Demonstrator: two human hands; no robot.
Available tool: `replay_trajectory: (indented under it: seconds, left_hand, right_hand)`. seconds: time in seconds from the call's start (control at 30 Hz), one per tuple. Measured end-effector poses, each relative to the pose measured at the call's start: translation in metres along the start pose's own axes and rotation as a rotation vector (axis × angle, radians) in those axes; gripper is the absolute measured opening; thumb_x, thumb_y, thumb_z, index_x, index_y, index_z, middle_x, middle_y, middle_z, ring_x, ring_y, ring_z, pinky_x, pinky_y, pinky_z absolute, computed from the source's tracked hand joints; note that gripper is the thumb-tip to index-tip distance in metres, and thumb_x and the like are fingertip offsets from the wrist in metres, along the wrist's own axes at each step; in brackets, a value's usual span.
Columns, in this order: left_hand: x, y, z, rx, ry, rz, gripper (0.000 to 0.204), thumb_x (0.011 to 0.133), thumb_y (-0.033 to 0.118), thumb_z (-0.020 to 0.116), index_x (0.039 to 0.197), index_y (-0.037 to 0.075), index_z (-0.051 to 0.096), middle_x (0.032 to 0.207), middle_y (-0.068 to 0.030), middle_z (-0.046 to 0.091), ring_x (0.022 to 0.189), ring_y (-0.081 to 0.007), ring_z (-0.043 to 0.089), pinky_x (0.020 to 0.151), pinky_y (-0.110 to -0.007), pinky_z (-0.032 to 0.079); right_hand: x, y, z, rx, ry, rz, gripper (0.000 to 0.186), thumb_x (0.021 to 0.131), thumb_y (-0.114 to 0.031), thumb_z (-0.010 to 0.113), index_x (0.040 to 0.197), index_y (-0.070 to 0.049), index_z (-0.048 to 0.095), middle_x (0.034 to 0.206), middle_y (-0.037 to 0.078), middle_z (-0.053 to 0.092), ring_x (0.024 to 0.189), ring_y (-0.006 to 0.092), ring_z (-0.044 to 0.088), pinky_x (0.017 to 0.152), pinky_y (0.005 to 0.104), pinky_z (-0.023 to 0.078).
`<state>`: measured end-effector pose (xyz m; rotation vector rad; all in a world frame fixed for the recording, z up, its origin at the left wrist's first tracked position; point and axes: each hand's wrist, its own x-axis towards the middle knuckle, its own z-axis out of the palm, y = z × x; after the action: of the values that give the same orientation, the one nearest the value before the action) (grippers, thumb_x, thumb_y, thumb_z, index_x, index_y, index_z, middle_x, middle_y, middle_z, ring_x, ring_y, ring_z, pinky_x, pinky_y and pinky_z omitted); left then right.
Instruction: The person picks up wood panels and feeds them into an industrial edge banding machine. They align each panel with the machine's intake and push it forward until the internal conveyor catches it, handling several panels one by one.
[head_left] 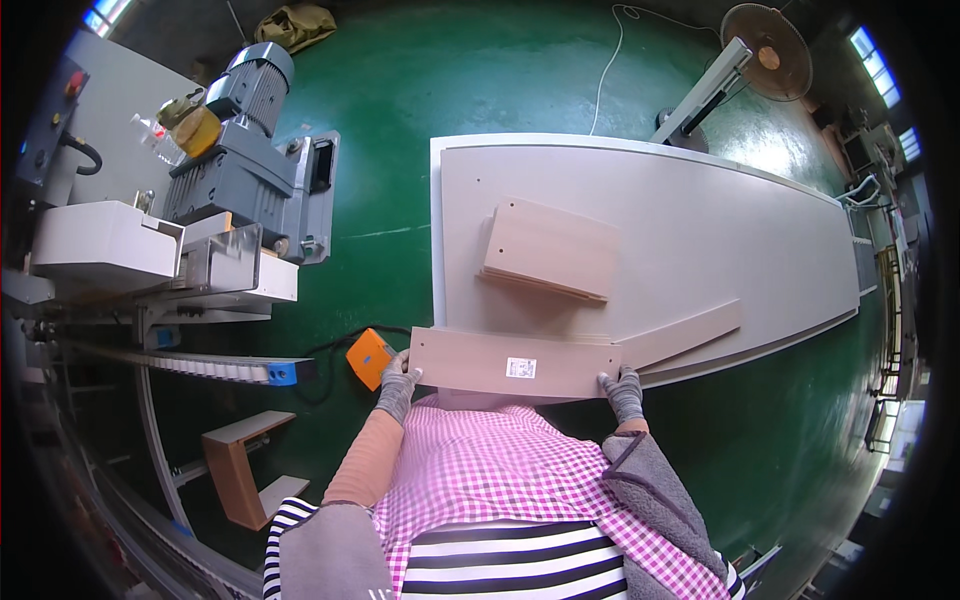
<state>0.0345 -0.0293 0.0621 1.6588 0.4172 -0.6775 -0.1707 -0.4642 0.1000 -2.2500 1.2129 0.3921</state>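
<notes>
A long wooden panel (465, 362) with a white label and small holes near its ends lies across in front of me, at the table's near edge. My left hand (399, 380), in a grey glove, grips its left end. At the right end, my right hand (622, 388), gloved alike, is closed on the panel's lower corner. Beyond it, a stack of shorter panels (555, 245) rests on the large pale board (740, 240). A narrow strip (690, 332) lies slantwise on the board, its left end next to the panel I hold.
To the left stands a machine with a grey motor (255, 85) and a roller rail (200, 365). An orange foot pedal (370, 358) with a black cable sits on the green floor near my left hand. A fan (765, 55) stands beyond the table; a partly built wooden frame (235, 475) is lower left.
</notes>
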Motion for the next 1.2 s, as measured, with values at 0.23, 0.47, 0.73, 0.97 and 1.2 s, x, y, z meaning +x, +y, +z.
replay_trajectory:
  seconds: [0.23, 0.47, 0.73, 0.97, 1.2]
  left_hand:
    - [-0.022, 0.025, 0.001, 0.359, 0.029, 0.211, 0.048, 0.077, 0.006, 0.059, 0.125, 0.004, 0.053, 0.11, -0.0128, 0.063, 0.101, -0.0217, 0.061, 0.091, -0.032, 0.047]
    - [-0.011, 0.011, 0.0, 0.334, 0.154, 0.248, 0.064, 0.081, 0.014, 0.064, 0.14, 0.003, 0.041, 0.133, -0.0209, 0.051, 0.123, -0.0305, 0.051, 0.104, -0.035, 0.039]
    - [-0.085, 0.18, -0.139, -0.699, 0.281, 0.595, 0.033, 0.093, 0.013, 0.06, 0.125, 0.005, 0.056, 0.11, -0.0104, 0.065, 0.097, -0.0195, 0.065, 0.086, -0.031, 0.053]
    - [-0.007, 0.194, -0.312, -0.927, 0.827, 0.416, 0.064, 0.09, 0.043, 0.06, 0.141, 0.013, 0.036, 0.14, -0.0156, 0.044, 0.122, -0.0305, 0.05, 0.1, -0.048, 0.041]
    - [0.084, 0.185, -0.371, -0.978, 0.796, 0.147, 0.09, 0.079, 0.059, 0.065, 0.134, -0.006, 0.038, 0.134, -0.0183, 0.049, 0.115, -0.028, 0.051, 0.097, -0.036, 0.043]
  right_hand:
    - [0.029, 0.041, 0.049, 0.15, 0.232, -0.191, 0.058, 0.077, -0.033, 0.075, 0.117, 0.006, 0.057, 0.105, 0.027, 0.064, 0.099, 0.0391, 0.061, 0.087, 0.0413, 0.047]
    - [0.037, 0.033, 0.031, 0.09, 0.209, -0.206, 0.065, 0.081, -0.021, 0.07, 0.132, 0.008, 0.044, 0.132, 0.028, 0.048, 0.125, 0.0382, 0.045, 0.108, 0.0405, 0.033]
    - [0.017, -0.079, 0.027, 0.246, 0.211, -0.46, 0.05, 0.087, -0.001, 0.057, 0.135, 0.001, 0.045, 0.131, 0.02, 0.051, 0.12, 0.0297, 0.051, 0.104, 0.0373, 0.038]
    - [-0.042, -0.222, 0.064, 0.534, -0.02, -0.731, 0.038, 0.088, 0.003, 0.054, 0.125, -0.001, 0.054, 0.11, 0.009, 0.059, 0.095, 0.0152, 0.057, 0.087, 0.0288, 0.047]
    - [-0.094, -0.304, 0.099, 0.571, -0.16, -0.91, 0.031, 0.086, 0.003, 0.055, 0.117, 0.001, 0.058, 0.102, 0.01, 0.063, 0.09, 0.0169, 0.061, 0.084, 0.0298, 0.049]
